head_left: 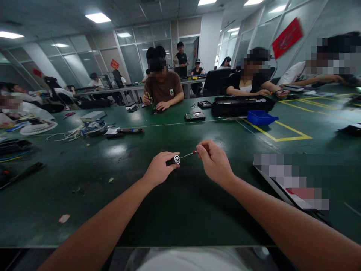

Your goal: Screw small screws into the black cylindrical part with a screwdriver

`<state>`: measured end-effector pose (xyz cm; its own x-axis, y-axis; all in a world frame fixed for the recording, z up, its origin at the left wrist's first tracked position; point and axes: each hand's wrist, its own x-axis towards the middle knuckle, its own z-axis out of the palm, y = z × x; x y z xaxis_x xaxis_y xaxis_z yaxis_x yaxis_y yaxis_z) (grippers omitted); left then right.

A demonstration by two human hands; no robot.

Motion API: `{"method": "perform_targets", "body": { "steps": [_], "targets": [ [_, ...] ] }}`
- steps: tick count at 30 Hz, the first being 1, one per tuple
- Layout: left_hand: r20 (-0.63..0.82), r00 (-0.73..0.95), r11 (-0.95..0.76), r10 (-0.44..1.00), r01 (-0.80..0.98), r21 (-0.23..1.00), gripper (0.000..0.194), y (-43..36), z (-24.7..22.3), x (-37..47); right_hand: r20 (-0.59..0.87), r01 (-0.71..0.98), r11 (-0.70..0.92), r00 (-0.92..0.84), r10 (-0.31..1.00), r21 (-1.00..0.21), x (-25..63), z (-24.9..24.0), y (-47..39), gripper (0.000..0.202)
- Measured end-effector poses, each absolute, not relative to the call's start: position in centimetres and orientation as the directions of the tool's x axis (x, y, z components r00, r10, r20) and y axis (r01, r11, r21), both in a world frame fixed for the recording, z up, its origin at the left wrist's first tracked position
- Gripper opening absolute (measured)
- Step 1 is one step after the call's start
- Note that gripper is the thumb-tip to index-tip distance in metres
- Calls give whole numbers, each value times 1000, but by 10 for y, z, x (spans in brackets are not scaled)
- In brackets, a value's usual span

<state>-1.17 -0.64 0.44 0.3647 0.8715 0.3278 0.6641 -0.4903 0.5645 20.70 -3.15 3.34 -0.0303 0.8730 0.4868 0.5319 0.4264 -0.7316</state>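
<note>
Our left hand (159,168) pinches a small black cylinder (170,162) over the worktop (180,214); just beside it, apart, our right hand (212,158) grips a thin red-handled tool (188,154). Its tip seems to have reached the cylinder's silver-ringed end (177,159); whether anything has loosened, or what remains, we cannot tell.

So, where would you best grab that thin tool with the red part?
Probably by the red part of the thin tool, coming from the right, as the right hand does. The slim metal shaft points left, toward the round face of the black cylinder in the left hand, leaving the opposite end for gripping. How much handle the hand hides, I can't tell.
</note>
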Motion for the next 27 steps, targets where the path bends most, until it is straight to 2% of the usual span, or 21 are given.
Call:
{"method": "perform_targets", "body": {
  "steps": [15, 21, 24, 27],
  "targets": [
    [294, 359, -464, 886, 662, 588, 42, -9, 7, -11, 527, 614, 402, 27, 850, -679, 209, 38, -32, 22],
    [298, 242, -384, 923, 606, 697, 41, -9, 7, -9, 535, 600, 413, 30, 844, -685, 208, 39, -32, 21],
    [249, 201, -319, 947, 562, 763, 38, -12, 10, -9, 528, 580, 418, 25, 849, -699, 208, 39, -33, 21],
    [198, 205, -282, 958, 575, 768, 37, -15, 13, -7, 534, 570, 427, 24, 845, -702, 209, 39, -33, 21]
  ]
}}
